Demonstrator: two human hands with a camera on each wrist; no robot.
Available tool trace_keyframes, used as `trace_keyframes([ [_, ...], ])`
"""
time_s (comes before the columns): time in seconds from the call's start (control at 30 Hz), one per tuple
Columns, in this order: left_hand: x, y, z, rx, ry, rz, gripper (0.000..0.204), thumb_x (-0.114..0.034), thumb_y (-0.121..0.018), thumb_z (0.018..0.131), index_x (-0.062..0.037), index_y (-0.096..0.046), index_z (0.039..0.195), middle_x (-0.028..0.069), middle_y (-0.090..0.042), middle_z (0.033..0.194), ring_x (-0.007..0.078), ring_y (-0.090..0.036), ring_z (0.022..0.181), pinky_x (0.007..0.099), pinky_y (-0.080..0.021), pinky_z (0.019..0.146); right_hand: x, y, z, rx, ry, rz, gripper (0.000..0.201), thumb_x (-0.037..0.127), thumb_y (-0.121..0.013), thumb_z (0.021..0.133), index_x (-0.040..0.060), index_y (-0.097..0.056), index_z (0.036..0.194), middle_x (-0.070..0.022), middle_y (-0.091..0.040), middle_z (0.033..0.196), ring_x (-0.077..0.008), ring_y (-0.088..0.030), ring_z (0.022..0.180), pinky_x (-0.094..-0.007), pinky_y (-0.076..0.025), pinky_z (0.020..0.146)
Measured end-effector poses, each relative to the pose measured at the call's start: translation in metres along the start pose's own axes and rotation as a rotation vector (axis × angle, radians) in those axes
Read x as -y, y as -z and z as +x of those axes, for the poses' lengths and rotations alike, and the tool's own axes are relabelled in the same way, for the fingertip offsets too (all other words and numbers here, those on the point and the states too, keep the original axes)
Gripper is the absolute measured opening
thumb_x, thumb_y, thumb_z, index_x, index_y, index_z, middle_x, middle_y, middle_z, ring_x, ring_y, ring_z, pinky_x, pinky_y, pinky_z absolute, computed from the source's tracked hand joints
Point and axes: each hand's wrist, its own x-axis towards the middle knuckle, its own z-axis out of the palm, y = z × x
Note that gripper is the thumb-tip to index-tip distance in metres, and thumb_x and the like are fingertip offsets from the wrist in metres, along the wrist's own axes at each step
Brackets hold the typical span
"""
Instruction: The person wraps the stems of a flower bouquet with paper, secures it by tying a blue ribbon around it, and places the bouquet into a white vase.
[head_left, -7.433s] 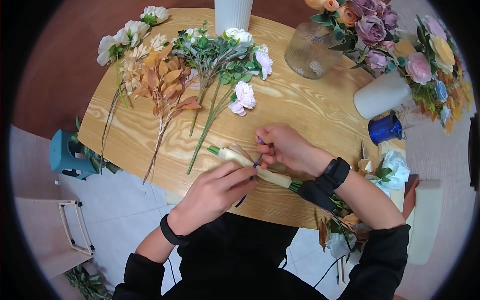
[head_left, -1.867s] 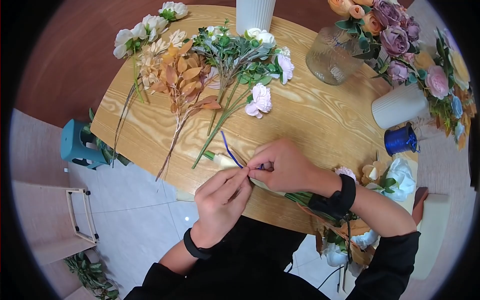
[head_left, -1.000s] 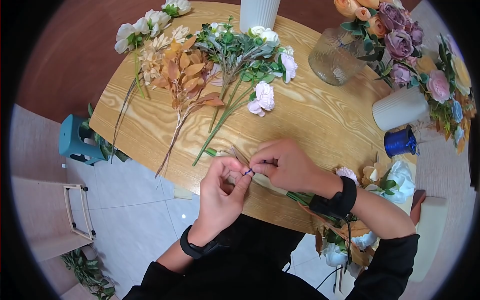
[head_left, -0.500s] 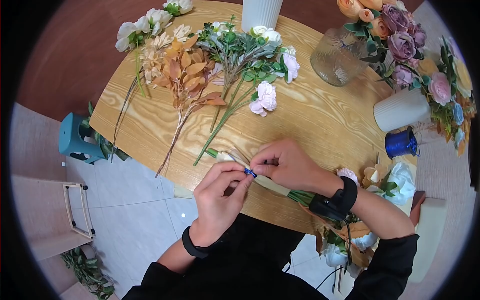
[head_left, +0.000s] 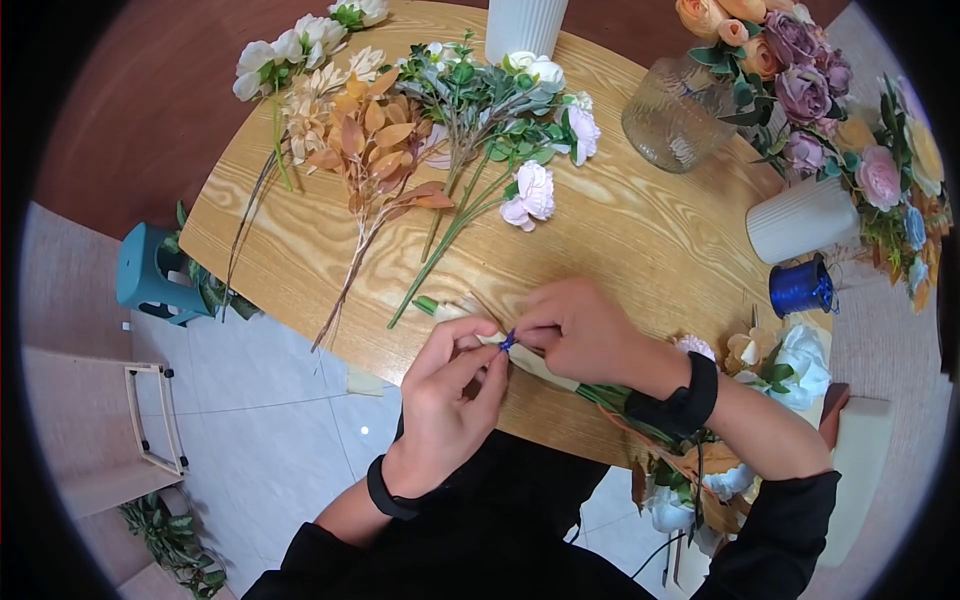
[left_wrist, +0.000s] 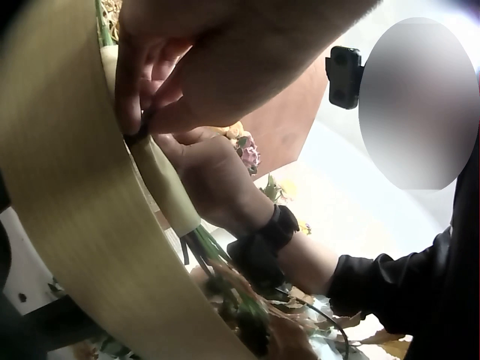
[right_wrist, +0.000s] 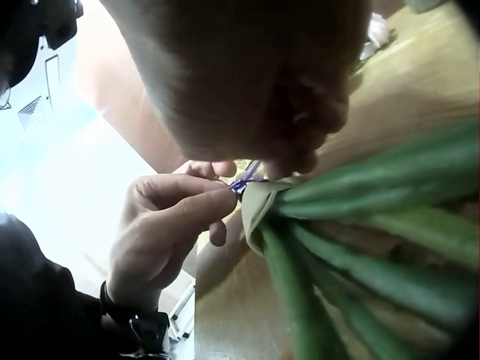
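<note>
Both hands meet over a flower bundle whose stems [right_wrist: 360, 176] are wrapped in a cream band [left_wrist: 166, 187], lying near the table's front edge. A dark blue ribbon [head_left: 507, 342] circles the band and is gathered into a small knot. My left hand [head_left: 445, 390] pinches the ribbon between thumb and fingertips, as the right wrist view also shows. From the other side my right hand [head_left: 585, 325] pinches the ribbon close to the knot, its fingertips partly hidden. The bundle's flower heads [head_left: 670, 510] hang past the table edge below the right wrist.
A spool of blue ribbon [head_left: 800, 287] sits at the right of the wooden table [head_left: 640, 240]. Orange leaf sprays [head_left: 365, 140] and a pale pink flower [head_left: 530, 195] lie at the back left. A glass vase [head_left: 675, 115] and a tipped white vase [head_left: 800, 220] stand behind.
The hands have come together over the bundle. The ribbon's long free end, sticking up 1.9 s ago, is now drawn into a small knot between the fingertips. Lately only the fingers shift slightly.
</note>
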Motion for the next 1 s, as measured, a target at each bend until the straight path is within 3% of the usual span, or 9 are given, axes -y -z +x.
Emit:
trace_keyframes([
  [0.1,0.003,0.001,-0.007,0.005,-0.045,0.013,0.006,0.010,-0.068,0.076,0.0080,-0.065,0.081,0.0102,-0.061,0.096,0.0130,-0.058,0.066,0.0248,-0.046,0.052,0.002,0.007,-0.010,-0.072,0.022,-0.186,0.005,0.001,-0.060,0.061,0.0035,-0.059,0.065,-0.0097,-0.052,0.064,-0.0334,-0.053,0.060,-0.0409,-0.041,0.052],
  [0.3,0.006,0.003,-0.014,0.066,-0.048,0.007,0.008,0.012,-0.067,0.070,0.0069,-0.063,0.075,0.0095,-0.059,0.083,0.0202,-0.058,0.069,0.0273,-0.045,0.052,-0.005,0.009,-0.008,0.001,-0.001,-0.395,0.007,0.008,-0.061,0.056,0.0069,-0.055,0.060,-0.0087,-0.052,0.063,-0.0325,-0.053,0.058,-0.0424,-0.040,0.051],
  [0.53,0.011,0.004,-0.013,0.124,-0.172,0.049,0.007,0.011,-0.067,0.069,0.0063,-0.062,0.072,0.0099,-0.060,0.084,0.0255,-0.058,0.071,0.0317,-0.047,0.059,-0.008,0.012,0.000,-0.091,0.042,-0.394,0.008,0.009,-0.060,0.054,0.0073,-0.054,0.059,-0.0083,-0.051,0.062,-0.0334,-0.053,0.059,-0.0438,-0.039,0.050],
  [0.63,0.012,0.012,-0.010,0.195,-0.148,0.032,0.009,0.009,-0.070,0.069,0.0064,-0.064,0.076,0.0090,-0.062,0.086,0.0230,-0.059,0.073,0.0296,-0.047,0.060,-0.005,0.023,0.005,0.045,-0.064,-0.476,0.004,0.008,-0.062,0.059,0.0077,-0.059,0.060,-0.0081,-0.054,0.063,-0.0330,-0.056,0.063,-0.0433,-0.042,0.055],
  [0.7,0.006,0.021,-0.005,0.272,-0.130,0.005,0.012,0.008,-0.071,0.069,0.0065,-0.066,0.080,0.0083,-0.063,0.088,0.0203,-0.059,0.074,0.0274,-0.047,0.060,0.000,0.035,0.001,0.154,-0.178,-0.371,0.014,0.010,-0.068,0.068,0.0071,-0.068,0.082,-0.0120,-0.062,0.083,-0.0337,-0.059,0.082,-0.0408,-0.048,0.069],
  [0.73,-0.006,0.029,-0.002,0.327,0.033,0.007,0.016,0.007,-0.073,0.070,0.0059,-0.067,0.085,0.0094,-0.064,0.093,0.0213,-0.061,0.078,0.0284,-0.049,0.064,0.008,0.040,-0.004,0.143,-0.192,-0.381,0.014,0.010,-0.068,0.068,0.0071,-0.068,0.082,-0.0120,-0.062,0.083,-0.0337,-0.059,0.082,-0.0408,-0.048,0.069],
  [0.8,-0.025,0.037,0.008,0.405,0.178,-0.005,0.021,0.005,-0.074,0.070,0.0052,-0.068,0.090,0.0105,-0.064,0.098,0.0224,-0.062,0.081,0.0294,-0.052,0.068,0.033,0.054,-0.015,-0.153,0.015,-0.325,0.040,0.012,-0.072,0.074,0.0041,-0.063,0.112,-0.0164,-0.060,0.111,-0.0349,-0.056,0.103,-0.0391,-0.047,0.085],
  [0.87,-0.037,0.037,0.025,0.361,-0.288,0.193,0.027,0.003,-0.076,0.069,0.0043,-0.068,0.095,0.0127,-0.063,0.104,0.0241,-0.063,0.088,0.0313,-0.053,0.075,0.055,0.075,-0.023,-0.194,-0.003,-0.372,0.041,0.009,-0.071,0.072,-0.0001,-0.059,0.110,-0.0167,-0.057,0.113,-0.0355,-0.053,0.105,-0.0403,-0.046,0.085],
  [1.0,-0.050,0.009,0.048,0.729,-0.526,0.205,0.048,-0.002,-0.071,0.073,0.0033,-0.056,0.119,0.0143,-0.055,0.118,0.0329,-0.053,0.111,0.0379,-0.046,0.093,0.117,0.126,-0.057,-0.250,-0.138,-0.472,0.049,0.003,-0.074,0.072,0.0004,-0.057,0.118,-0.0162,-0.056,0.121,-0.0324,-0.055,0.105,-0.0369,-0.046,0.088],
])
